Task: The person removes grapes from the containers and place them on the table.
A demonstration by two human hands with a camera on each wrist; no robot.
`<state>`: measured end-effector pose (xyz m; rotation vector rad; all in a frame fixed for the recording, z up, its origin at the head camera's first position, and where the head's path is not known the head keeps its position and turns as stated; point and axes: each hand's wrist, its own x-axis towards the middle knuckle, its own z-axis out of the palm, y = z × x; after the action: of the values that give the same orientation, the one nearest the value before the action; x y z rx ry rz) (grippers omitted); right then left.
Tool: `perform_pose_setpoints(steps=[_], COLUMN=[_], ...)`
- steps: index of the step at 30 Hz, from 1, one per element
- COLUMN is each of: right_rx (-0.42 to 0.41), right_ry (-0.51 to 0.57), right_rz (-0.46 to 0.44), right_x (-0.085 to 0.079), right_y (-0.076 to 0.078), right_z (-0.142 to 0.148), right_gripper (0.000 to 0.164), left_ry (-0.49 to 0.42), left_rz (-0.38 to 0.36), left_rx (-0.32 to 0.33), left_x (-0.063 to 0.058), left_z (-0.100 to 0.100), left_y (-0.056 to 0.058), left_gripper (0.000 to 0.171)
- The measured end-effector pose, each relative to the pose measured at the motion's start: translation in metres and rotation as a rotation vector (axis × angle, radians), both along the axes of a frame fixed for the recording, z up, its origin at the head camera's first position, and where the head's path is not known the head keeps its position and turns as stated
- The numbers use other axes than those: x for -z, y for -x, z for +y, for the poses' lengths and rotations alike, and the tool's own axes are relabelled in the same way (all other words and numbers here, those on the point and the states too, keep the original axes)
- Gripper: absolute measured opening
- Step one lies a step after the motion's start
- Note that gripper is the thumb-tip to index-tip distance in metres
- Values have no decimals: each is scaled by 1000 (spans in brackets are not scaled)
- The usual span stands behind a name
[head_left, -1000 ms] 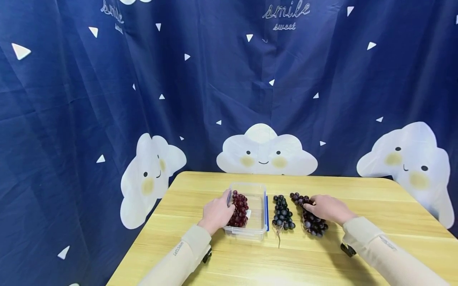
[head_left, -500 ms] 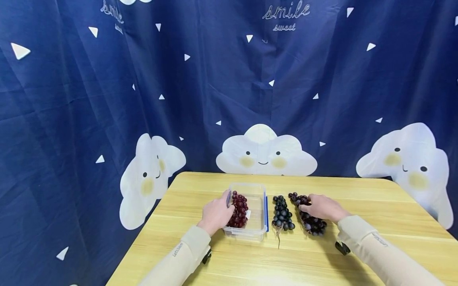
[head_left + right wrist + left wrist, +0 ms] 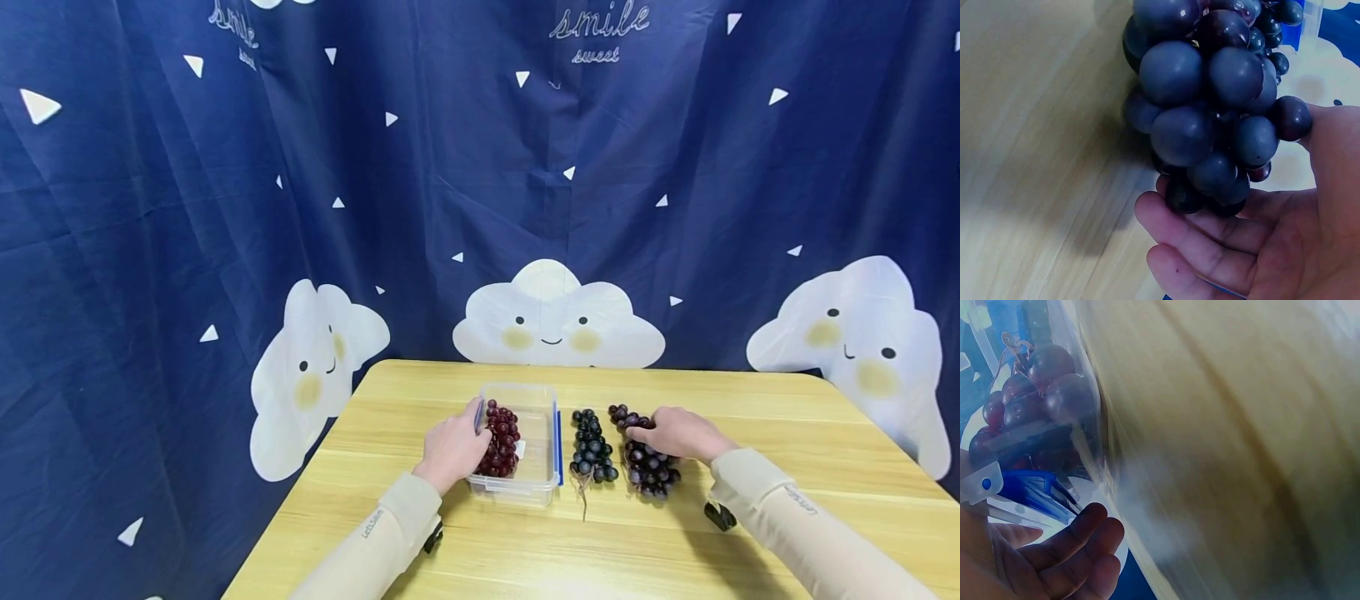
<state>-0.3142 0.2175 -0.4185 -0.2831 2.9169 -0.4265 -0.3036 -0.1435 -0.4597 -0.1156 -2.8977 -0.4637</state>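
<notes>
My left hand (image 3: 452, 450) grips the left side of a clear plastic food container (image 3: 517, 483), its thumb over the rim. Inside the container, on the left, lies a bunch of red grapes (image 3: 501, 442). In the left wrist view a blue-edged latch (image 3: 1035, 490) juts out by my curled fingers (image 3: 1082, 540). On the right, my right hand (image 3: 686, 435) holds a bunch of dark purple grapes (image 3: 651, 475) with the thumb on one side. In the right wrist view the fingers lie beneath and behind these grapes (image 3: 1182, 134).
Between the container and the purple bunch, a bunch of black grapes (image 3: 592, 454) lies on the wooden table (image 3: 510, 550), its stem toward me. A blue flap (image 3: 560, 450) hangs along the container's right side. Behind the table hangs a dark blue curtain (image 3: 420, 183) with cloud prints.
The near end of the purple grape bunch has swung slightly left in my right hand, which has also shifted a little left. The left hand and container have stayed in place.
</notes>
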Motion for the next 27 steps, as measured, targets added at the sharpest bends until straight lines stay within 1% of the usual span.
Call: perform_pose_setpoints(steps=[3, 7, 12, 15, 18, 21, 24, 27], right_rx=[2, 10, 20, 29, 17, -8, -28, -43], right_ry=[-5, -29, -74, -74, -59, -62, -87, -115], right_rz=[-5, -4, 37, 63, 86, 120, 140, 131], right_x=[0, 0, -1, -1, -3, -5, -11, -18], right_y=[2, 3, 1, 1, 3, 7, 12, 17], right_z=[1, 2, 1, 0, -3, -6, -10, -15], right_gripper=[57, 61, 70, 73, 79, 80, 73, 59], left_ry=[-3, -2, -3, -3, -7, -9, -10, -7], left_rz=[-3, -7, -7, -12, -17, -18, -17, -16], left_rx=[-1, -3, -4, -3, -4, -7, -6, -6], left_x=[0, 0, -1, -1, 0, 0, 0, 0], left_z=[0, 0, 0, 0, 0, 0, 0, 0], left_y=[0, 0, 0, -1, 0, 1, 1, 1], left_gripper=[59, 60, 61, 61, 61, 61, 60, 59])
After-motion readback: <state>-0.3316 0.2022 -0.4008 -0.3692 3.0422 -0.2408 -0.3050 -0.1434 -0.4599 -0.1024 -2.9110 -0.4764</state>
